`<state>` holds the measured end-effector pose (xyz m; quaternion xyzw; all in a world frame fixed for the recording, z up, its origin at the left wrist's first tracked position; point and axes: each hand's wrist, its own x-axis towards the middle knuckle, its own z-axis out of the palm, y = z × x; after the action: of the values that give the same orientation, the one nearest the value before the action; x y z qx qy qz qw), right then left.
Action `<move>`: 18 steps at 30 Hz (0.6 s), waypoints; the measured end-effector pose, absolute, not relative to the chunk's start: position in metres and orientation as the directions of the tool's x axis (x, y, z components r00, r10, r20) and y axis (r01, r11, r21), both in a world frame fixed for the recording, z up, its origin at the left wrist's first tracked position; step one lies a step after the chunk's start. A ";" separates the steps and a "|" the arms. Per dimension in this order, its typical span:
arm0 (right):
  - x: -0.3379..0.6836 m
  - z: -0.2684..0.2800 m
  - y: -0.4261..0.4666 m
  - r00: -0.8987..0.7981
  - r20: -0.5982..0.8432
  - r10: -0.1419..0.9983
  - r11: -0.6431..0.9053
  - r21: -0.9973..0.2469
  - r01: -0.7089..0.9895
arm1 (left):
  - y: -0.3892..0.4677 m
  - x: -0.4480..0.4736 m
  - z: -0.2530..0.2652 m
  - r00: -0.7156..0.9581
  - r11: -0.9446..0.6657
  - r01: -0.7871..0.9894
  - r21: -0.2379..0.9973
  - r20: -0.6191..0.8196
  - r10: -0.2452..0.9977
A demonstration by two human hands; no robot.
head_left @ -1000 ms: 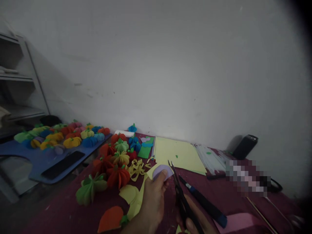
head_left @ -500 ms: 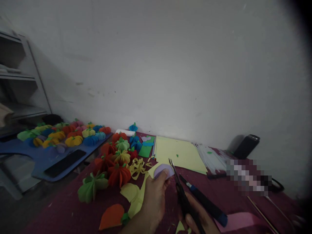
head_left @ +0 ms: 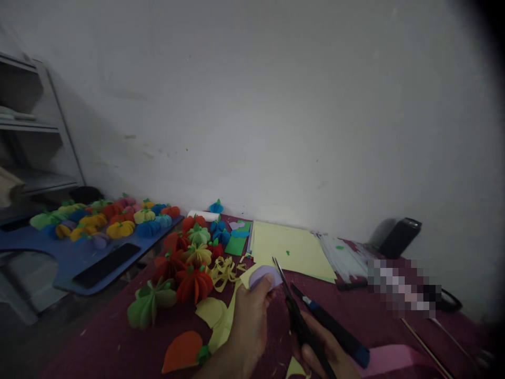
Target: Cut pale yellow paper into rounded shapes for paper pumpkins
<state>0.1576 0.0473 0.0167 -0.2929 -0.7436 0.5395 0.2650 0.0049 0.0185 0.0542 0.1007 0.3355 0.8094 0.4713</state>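
My left hand [head_left: 254, 310] pinches a rounded purple paper piece [head_left: 259, 275] against a yellow sheet of paper [head_left: 245, 277], thumb on top. In my right hand [head_left: 327, 350] is a pair of scissors [head_left: 299, 318] with dark handles; its narrow blades point up and away, close by the right edge of the held paper. Whether the blades touch the paper I cannot tell. Just right of the scissors lies a blue utility knife [head_left: 333, 326]. Yellow paper cut-outs [head_left: 212, 311] and an orange paper cut-out [head_left: 182, 351] rest left of my left forearm.
Several folded paper pumpkins [head_left: 193, 282] crowd the maroon tabletop [head_left: 118, 352] at left. More stand on a blue table [head_left: 65, 268] beside a black phone-like slab [head_left: 106, 265]. Yellow sheets [head_left: 292, 250] lie near the wall, white strips [head_left: 341, 255] beside them. A dark can-like object [head_left: 400, 238] stands at right.
The right hand and scissors have shifted very slightly. The left hand keeps its hold on the purple and yellow paper.
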 end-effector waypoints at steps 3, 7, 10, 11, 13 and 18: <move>0.156 0.022 0.046 -0.709 0.035 0.704 0.189 -0.972 0.139 | 0.018 0.004 0.055 -0.534 -0.338 -0.693 0.637 -0.138 0.834; 0.159 0.033 0.041 -0.682 -0.010 0.731 0.175 -0.964 0.202 | 0.018 0.003 0.054 -0.541 -0.338 -0.684 0.646 -0.138 0.830; 0.163 0.040 0.041 -0.669 0.008 0.744 0.207 -0.953 0.219 | 0.019 0.002 0.052 -0.550 -0.322 -0.666 0.673 -0.151 0.822; 0.164 0.041 0.043 -0.674 0.015 0.738 0.221 -0.950 0.221 | 0.019 0.001 0.051 -0.553 -0.319 -0.654 0.686 -0.145 0.821; 0.166 0.040 0.047 -0.687 0.028 0.726 0.248 -0.943 0.224 | 0.020 0.000 0.049 -0.557 -0.318 -0.631 0.707 -0.128 0.821; 0.169 0.036 0.060 -0.754 0.106 0.648 0.352 -0.920 0.173 | 0.021 -0.004 0.047 -0.548 -0.309 -0.613 0.727 -0.110 0.829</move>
<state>0.1693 0.0602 0.0365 -0.2604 -0.7879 0.5062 0.2347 -0.0037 0.0209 0.0466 0.1443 0.3745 0.7960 0.4531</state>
